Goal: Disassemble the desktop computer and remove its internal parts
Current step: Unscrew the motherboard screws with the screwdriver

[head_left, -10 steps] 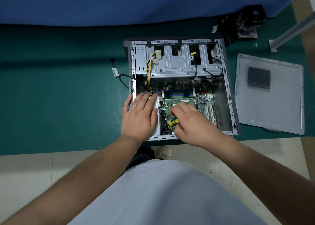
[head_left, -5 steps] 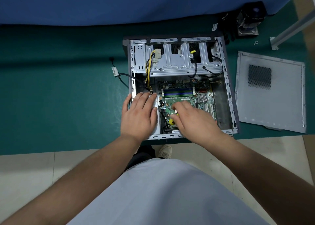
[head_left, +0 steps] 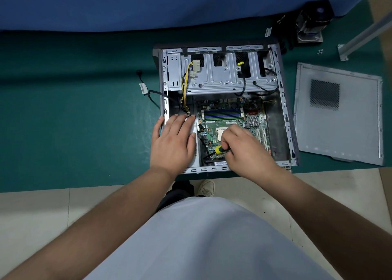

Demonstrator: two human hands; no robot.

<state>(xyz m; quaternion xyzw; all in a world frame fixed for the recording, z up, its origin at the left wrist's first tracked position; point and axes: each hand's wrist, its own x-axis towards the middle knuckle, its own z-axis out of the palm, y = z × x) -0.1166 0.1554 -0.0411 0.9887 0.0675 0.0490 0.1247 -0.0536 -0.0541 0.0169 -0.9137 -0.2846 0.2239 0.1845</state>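
An open desktop case point(head_left: 285, 114) lies flat on the green table mat. Inside it the green motherboard point(head_left: 231, 118) shows blue memory slots, a bare processor point(head_left: 221, 132) and a small heatsink. A metal drive cage point(head_left: 222, 76) fills the far half, with a yellow-and-black cable bundle point(head_left: 185, 89) at its left. My left hand point(head_left: 172, 142) rests flat, fingers straight, on the grey power supply at the case's near left. My right hand point(head_left: 246, 150) grips a screwdriver with a yellow-and-black handle point(head_left: 219, 149) over the board's near part; its tip is hidden.
The removed grey side panel point(head_left: 339, 114) lies right of the case. A black cooler fan point(head_left: 311, 23) and small screws point(head_left: 320, 51) sit at the far right beside a metal rail point(head_left: 364, 34). A tagged black cable point(head_left: 146, 91) trails left of the case. A blue partition stands behind.
My right hand has shifted and turned slightly over the motherboard, uncovering the processor and more of the screwdriver's yellow handle. My left hand stays in place on the power supply.
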